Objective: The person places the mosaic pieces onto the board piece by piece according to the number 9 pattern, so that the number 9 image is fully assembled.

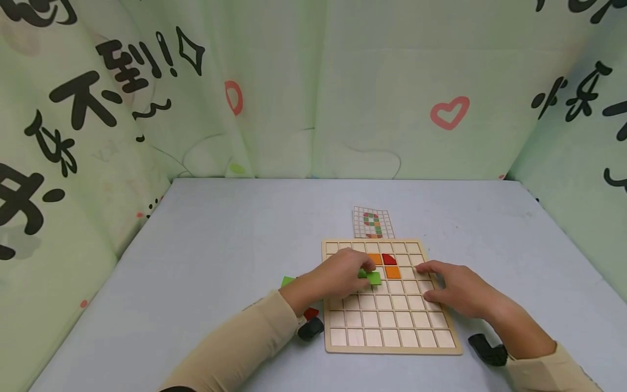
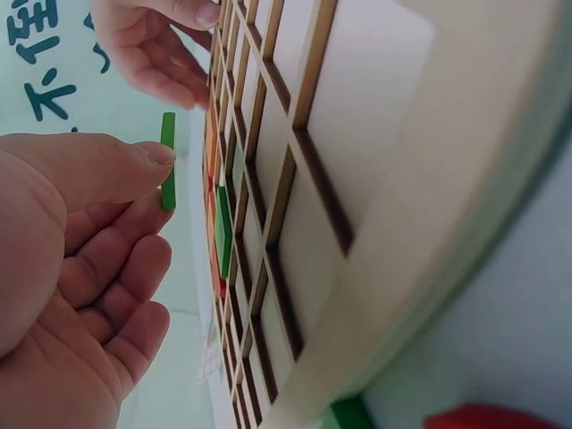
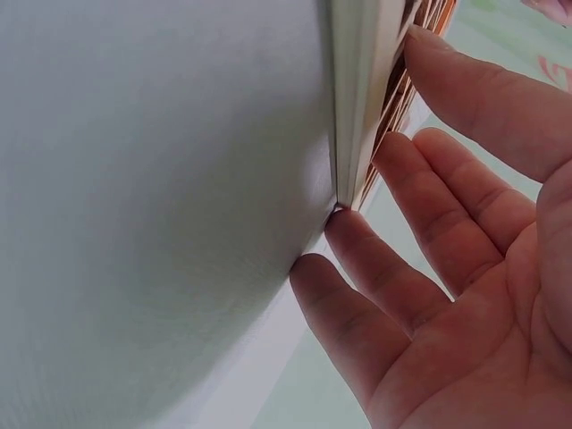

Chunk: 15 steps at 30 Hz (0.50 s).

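My left hand (image 1: 345,272) is over the upper left of a wooden grid board (image 1: 392,349), pinching a thin green tile (image 2: 168,161) between thumb and finger, off the board's surface. Another green piece (image 2: 223,232) lies in the grid beyond it, beside orange and red pieces. In the head view, two orange squares (image 1: 393,272) and a red rounded piece (image 1: 389,259) sit in upper cells. My right hand (image 1: 460,286) rests at the board's right edge, its thumb on the rim and fingers extended, as the right wrist view shows.
A card with a coloured grid pattern (image 1: 373,214) lies just behind the board. Left of the board are a loose green piece (image 1: 287,281) and a red piece (image 1: 311,313), partly covered by the left arm. A printed curtain (image 1: 372,109) encloses the white table (image 1: 220,228).
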Each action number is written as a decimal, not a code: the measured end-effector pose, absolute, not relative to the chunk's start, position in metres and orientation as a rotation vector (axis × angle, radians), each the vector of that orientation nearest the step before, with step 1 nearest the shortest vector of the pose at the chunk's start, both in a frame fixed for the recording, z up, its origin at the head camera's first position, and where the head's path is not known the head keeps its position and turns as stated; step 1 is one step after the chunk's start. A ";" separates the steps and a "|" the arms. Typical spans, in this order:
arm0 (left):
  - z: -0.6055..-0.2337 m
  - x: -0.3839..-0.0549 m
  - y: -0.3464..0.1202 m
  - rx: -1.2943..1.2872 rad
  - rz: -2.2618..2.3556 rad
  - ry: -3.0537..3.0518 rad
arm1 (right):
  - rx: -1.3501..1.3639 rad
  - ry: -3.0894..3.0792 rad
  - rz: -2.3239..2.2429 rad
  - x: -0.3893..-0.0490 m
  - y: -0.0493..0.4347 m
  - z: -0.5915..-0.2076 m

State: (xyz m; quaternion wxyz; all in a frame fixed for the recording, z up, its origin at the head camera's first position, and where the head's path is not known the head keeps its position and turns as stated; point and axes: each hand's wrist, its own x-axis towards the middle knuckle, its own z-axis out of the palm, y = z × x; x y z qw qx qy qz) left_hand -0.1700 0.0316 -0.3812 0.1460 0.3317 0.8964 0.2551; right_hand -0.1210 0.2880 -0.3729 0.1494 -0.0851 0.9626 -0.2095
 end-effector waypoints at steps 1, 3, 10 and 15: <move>-0.381 -0.170 0.032 0.961 0.733 2.582 | -0.246 2.767 -0.603 -0.121 0.288 -0.373; -0.381 -0.169 0.034 0.977 0.733 2.579 | -0.250 2.766 -0.608 -0.121 0.288 -0.373; -0.378 -0.169 0.038 1.017 0.724 2.574 | -0.245 2.762 -0.604 -0.121 0.289 -0.372; -0.378 -0.169 0.042 1.019 0.727 2.555 | -0.255 2.764 -0.602 -0.121 0.289 -0.372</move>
